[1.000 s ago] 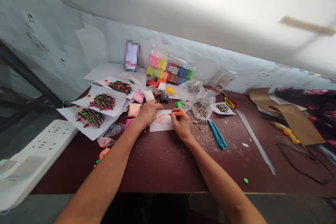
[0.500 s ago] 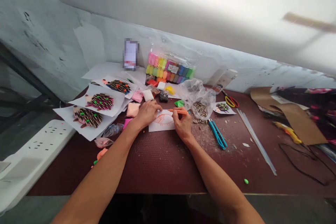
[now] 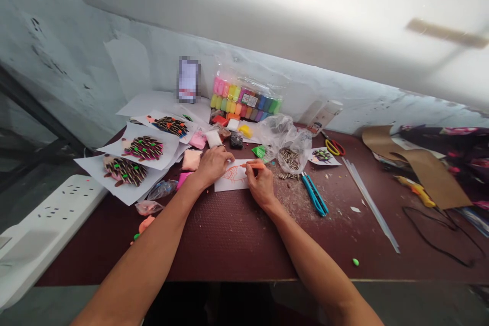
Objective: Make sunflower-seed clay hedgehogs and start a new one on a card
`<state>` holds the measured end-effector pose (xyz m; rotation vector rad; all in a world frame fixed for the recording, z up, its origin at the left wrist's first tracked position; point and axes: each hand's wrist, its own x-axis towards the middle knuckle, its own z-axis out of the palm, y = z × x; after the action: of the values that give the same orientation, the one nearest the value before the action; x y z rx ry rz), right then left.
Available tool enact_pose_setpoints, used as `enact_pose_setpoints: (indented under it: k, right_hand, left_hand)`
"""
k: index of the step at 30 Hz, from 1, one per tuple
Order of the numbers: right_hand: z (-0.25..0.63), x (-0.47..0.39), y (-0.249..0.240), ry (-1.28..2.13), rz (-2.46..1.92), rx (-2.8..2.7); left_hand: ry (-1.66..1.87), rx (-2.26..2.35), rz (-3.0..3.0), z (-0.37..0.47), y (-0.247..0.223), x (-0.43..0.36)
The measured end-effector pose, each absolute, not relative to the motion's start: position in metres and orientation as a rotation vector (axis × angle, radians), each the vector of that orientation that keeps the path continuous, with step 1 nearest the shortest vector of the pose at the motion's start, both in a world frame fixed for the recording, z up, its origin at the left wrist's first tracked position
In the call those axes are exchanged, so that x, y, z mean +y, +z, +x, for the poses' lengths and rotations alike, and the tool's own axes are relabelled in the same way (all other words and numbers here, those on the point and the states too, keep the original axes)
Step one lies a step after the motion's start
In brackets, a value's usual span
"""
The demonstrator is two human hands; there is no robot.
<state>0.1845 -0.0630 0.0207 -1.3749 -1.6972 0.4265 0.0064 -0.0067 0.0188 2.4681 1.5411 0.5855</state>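
Note:
A small sheet of white paper (image 3: 223, 184) lies on the dark red table, with a round orange line drawing on it. My right hand (image 3: 261, 182) is closed around an orange marker (image 3: 255, 166), its tip at the upper right part of the drawing. Resting over the sheet's upper left corner, my left hand (image 3: 215, 163) lies with fingers stretched out and holds nothing. Soft clay packs, among them a peach one (image 3: 191, 160) and a white one (image 3: 213, 138), lie close by it. Right of the marker sits a clear bag of sunflower seeds (image 3: 291, 158).
Papers bearing seed-covered hedgehogs (image 3: 143, 148) lie at left, near a white power strip (image 3: 57, 224). A tray of coloured clay (image 3: 246, 102) leans on the wall. At right are a teal utility knife (image 3: 315, 194), scissors (image 3: 333, 146), glue sticks (image 3: 370, 204) and a yellow glue gun (image 3: 416, 191).
My right hand and the marker have moved slightly left over the drawing. The left hand stays on the paper; the whole view has shifted a little.

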Motion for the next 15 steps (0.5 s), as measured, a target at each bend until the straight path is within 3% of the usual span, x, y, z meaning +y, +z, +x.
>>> enact_pose_setpoints:
  k: [15]
  right_hand:
    - [0.1843, -0.0626, 0.0209, 0.444, -1.423, -1.747]
  left_hand:
    - [0.583, 1.524, 2.478, 0.0051, 0.0163, -0.0045]
